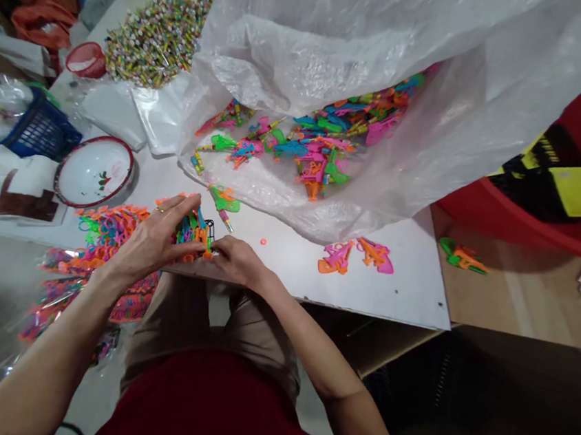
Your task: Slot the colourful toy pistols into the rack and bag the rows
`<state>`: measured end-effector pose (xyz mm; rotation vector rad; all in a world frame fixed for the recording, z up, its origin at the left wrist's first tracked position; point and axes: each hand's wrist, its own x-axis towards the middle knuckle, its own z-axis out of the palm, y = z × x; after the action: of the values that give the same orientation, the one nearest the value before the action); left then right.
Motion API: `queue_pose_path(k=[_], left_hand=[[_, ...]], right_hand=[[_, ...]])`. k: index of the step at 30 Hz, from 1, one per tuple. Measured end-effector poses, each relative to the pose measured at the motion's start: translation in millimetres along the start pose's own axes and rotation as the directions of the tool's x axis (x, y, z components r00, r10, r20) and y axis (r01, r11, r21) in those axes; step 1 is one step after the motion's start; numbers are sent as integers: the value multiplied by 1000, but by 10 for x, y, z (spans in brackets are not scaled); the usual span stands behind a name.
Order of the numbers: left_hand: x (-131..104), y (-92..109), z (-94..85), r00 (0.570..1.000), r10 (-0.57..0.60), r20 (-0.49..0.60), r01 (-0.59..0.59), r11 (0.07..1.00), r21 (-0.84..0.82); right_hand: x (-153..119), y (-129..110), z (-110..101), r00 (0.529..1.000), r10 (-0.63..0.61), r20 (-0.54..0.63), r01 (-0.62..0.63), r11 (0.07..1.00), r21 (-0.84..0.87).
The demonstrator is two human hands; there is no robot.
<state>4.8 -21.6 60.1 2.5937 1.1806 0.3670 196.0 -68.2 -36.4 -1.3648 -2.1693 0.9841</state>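
Note:
My left hand (156,234), with a ring on one finger, is curved over the end of a row of small colourful plastic toys (190,231) at the table's front edge. The toys look like little toy guns in orange, blue and green. Beside that end stands a small black wire frame (209,231). My right hand (237,259) has its fingers closed at the frame's lower right; what they pinch is hidden. More of the row, a dense stack of toys (113,226), extends left of my left hand. A loose green and orange toy (224,199) lies just beyond the hands.
A large clear plastic bag (363,218) full of toys spreads across the table (285,265). Two pink and orange toys (356,254) lie right. An enamel basin (95,173), blue basket (45,126) and heap of small tubes (159,34) stand left; a red tub (529,215) stands right.

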Motion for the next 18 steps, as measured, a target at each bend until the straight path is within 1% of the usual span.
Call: queue_pose_path(k=[1, 2, 4, 6, 8, 9, 10, 11, 12, 13, 14, 16, 18], left_hand=[[1, -2, -5, 1000, 7, 0, -7, 1000, -5], [3, -7, -7, 1000, 24, 1, -24, 1000, -10], [12, -26, -2, 997, 80, 11, -80, 997, -9], [24, -50, 11, 989, 144, 41, -145, 989, 12], [34, -70, 26, 980, 185, 77, -189, 981, 52], [38, -76, 32, 977, 197, 87, -204, 976, 71], [41, -80, 35, 974, 207, 91, -214, 973, 83], [42, -81, 37, 973, 213, 91, -220, 972, 87], [44, -80, 37, 973, 215, 90, -222, 971, 84], [45, -78, 37, 973, 215, 86, -221, 972, 76], [45, -74, 36, 974, 212, 85, -218, 974, 68], [45, -67, 37, 976, 200, 81, -205, 977, 60], [42, -61, 43, 978, 192, 85, -199, 977, 76]], right_hand=[[-1, 7, -73, 999, 26, -38, -25, 999, 23], [18, 4, -144, 993, 78, -85, -77, 997, 14], [114, -27, -255, 962, 208, -175, -222, 973, -66], [253, -64, -310, 931, 306, -200, -339, 927, -162], [370, -69, -321, 909, 366, -199, -404, 889, -215], [401, -53, -319, 898, 386, -209, -426, 881, -206], [409, -27, -315, 885, 407, -227, -446, 881, -159], [396, 5, -310, 870, 427, -248, -456, 887, -70], [366, 37, -302, 857, 440, -269, -443, 895, 56], [326, 65, -288, 845, 449, -292, -402, 892, 208], [284, 84, -265, 836, 451, -312, -332, 869, 366], [218, 91, -184, 827, 448, -340, -159, 767, 622], [195, 69, -73, 825, 457, -331, -43, 636, 771]])
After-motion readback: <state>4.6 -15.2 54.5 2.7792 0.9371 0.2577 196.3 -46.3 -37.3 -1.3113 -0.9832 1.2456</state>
